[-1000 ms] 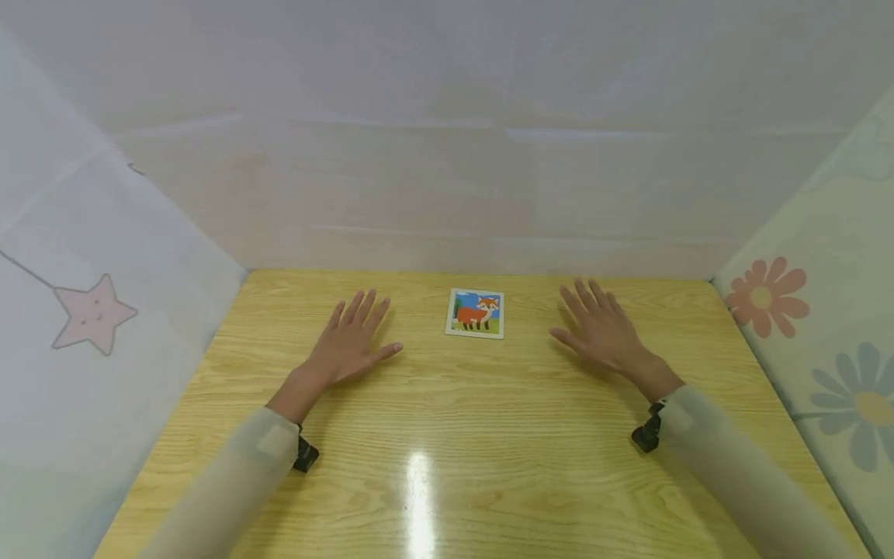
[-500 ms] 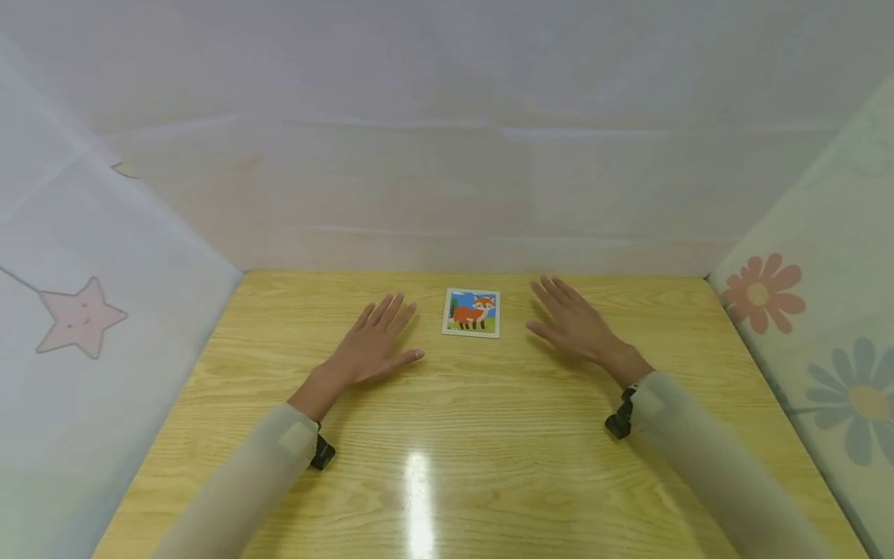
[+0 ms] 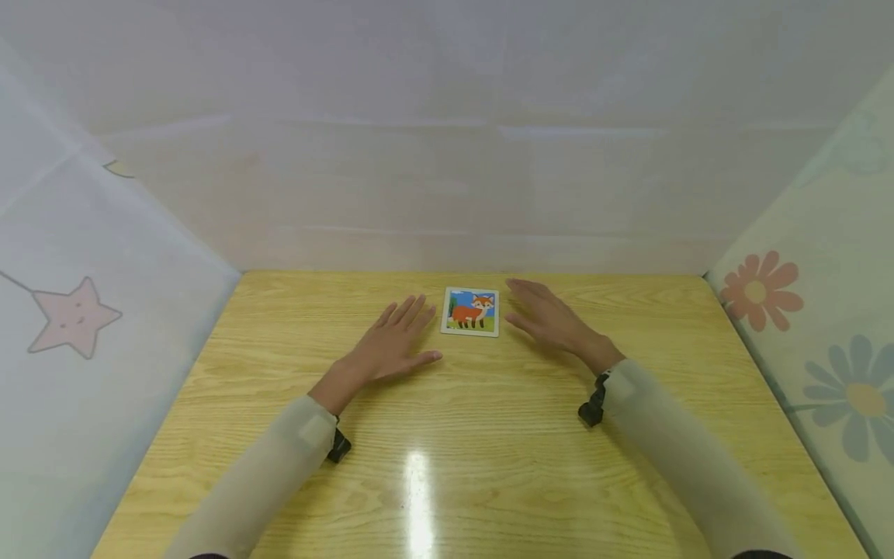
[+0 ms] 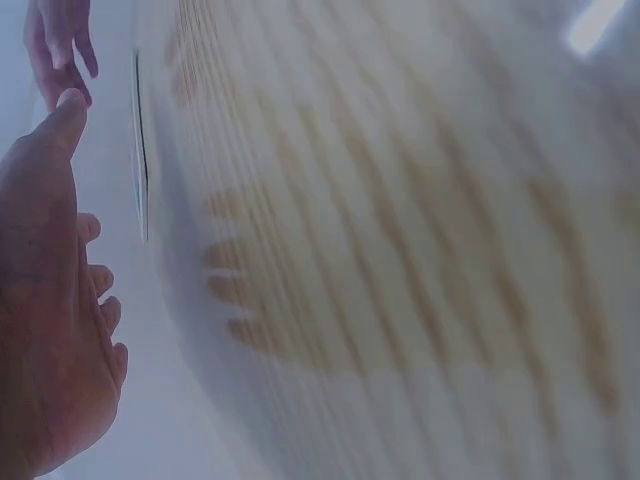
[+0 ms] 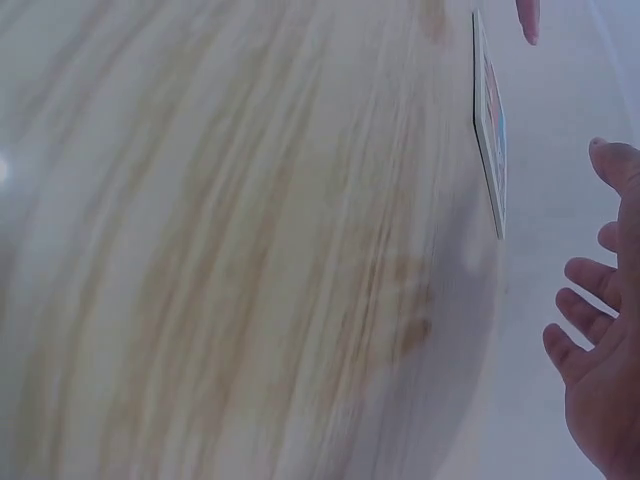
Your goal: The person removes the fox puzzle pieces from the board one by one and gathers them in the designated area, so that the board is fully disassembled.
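A small square fox picture card (image 3: 471, 311) with a white border lies flat near the far edge of the wooden table (image 3: 489, 435). My left hand (image 3: 394, 341) rests palm down just left of the card, fingers straight. Just right of the card is my right hand (image 3: 548, 317), fingers straight, a little above the wood. Neither hand touches the card. In the left wrist view the left hand (image 4: 50, 330) is open beside the card's thin edge (image 4: 141, 150). The right wrist view shows the open right hand (image 5: 600, 360) near the card (image 5: 490, 140).
White sheet walls enclose the table: a pink star (image 3: 70, 318) on the left wall, flowers (image 3: 757, 291) on the right wall. A lamp glare (image 3: 417, 497) lies on the near wood. Black wrist straps (image 3: 590, 407) sit at both cuffs.
Both hands have slid inward toward the card, the left moving right and the right moving left. The card has stayed in place.
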Available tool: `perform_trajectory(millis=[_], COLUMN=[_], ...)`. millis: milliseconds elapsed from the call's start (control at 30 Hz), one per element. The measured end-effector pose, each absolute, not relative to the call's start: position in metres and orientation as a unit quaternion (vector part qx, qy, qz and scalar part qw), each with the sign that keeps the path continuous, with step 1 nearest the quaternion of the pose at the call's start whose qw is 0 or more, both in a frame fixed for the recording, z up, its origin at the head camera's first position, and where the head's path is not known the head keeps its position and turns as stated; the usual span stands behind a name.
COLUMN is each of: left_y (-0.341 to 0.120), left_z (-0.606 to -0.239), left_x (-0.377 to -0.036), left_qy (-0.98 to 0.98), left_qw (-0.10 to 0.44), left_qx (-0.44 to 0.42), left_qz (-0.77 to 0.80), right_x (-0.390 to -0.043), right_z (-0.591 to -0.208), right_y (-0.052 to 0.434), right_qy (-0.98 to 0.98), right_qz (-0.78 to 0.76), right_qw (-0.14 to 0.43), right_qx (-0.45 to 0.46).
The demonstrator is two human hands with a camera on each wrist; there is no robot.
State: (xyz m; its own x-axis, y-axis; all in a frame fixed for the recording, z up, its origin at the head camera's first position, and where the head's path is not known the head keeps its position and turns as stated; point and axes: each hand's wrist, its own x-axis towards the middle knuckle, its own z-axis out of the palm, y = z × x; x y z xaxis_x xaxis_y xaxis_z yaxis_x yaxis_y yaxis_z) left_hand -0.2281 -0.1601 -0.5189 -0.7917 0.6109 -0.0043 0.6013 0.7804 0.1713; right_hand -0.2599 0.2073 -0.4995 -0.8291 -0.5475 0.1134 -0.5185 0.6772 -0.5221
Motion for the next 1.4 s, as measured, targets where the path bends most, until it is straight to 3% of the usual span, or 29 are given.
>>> perform_trajectory(millis=[1400], left_y=[-0.122], left_z=[-0.518], left_x=[-0.230], left_qy=[0.932], left_qw=[0.080], left_qx=[0.349], left_qz=[0.052], right_x=[-0.306], right_z=[-0.512], right_y=[0.144], right_qy=[0.859], right_qz=[-0.391], right_qw=[0.041], right_qx=[-0.327])
